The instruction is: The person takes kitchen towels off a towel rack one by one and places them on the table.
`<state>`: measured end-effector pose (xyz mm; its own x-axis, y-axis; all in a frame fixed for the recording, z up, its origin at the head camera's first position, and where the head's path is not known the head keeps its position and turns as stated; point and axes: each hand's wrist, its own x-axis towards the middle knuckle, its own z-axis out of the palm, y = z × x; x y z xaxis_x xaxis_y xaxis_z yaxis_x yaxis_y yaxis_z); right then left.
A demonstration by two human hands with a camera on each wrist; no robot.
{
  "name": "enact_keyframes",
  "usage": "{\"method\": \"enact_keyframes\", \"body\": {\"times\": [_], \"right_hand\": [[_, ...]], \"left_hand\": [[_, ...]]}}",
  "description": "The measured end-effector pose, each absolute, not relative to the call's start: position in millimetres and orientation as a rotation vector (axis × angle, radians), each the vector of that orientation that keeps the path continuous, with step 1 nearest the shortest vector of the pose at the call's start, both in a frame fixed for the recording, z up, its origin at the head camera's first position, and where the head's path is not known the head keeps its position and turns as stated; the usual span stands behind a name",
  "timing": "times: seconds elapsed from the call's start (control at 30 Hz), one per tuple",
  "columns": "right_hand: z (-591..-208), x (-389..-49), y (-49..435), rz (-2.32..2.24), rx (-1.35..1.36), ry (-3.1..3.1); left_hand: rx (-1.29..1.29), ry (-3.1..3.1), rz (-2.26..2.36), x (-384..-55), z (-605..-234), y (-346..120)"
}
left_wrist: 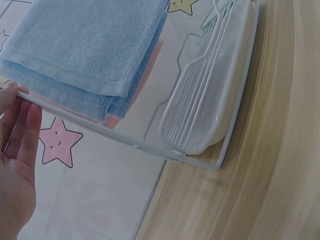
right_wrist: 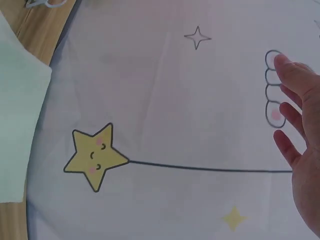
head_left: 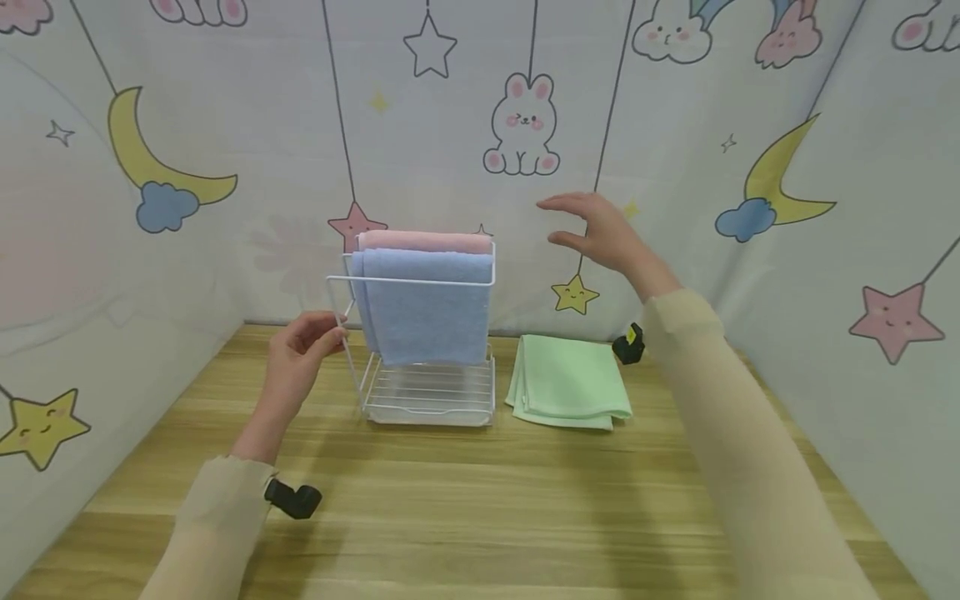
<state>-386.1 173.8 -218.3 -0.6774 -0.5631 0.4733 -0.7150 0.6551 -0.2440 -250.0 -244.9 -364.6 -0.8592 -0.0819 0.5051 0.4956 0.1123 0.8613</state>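
One white wire rack [head_left: 429, 409], bearing one blue towel [head_left: 431, 312], one pink towel [head_left: 423, 242], is pinched by the left hand [head_left: 300, 346]. The right hand [head_left: 597, 229] is relaxed, near one green towel [head_left: 572, 379].

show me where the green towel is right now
In the head view, the green towel lies folded on the wooden table, just right of the white wire rack and below the backdrop's yellow smiling star.

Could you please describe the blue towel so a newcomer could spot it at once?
On the wooden table stands a white wire rack, gripped by the left hand. The blue towel hangs high on it, its colour setting it apart from the pink towel behind and the green cloth lying beside the rack.
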Motion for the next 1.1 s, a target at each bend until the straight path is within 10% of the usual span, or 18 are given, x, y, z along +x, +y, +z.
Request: {"method": "enact_keyframes", "body": {"times": [1.1], "right_hand": [[-213.6, -333.7, 64.2, 0.605, 1.428, -2.46]], "left_hand": [[-0.374, -2.146, -1.543, -245.7, -378.8, -249.0]]}}
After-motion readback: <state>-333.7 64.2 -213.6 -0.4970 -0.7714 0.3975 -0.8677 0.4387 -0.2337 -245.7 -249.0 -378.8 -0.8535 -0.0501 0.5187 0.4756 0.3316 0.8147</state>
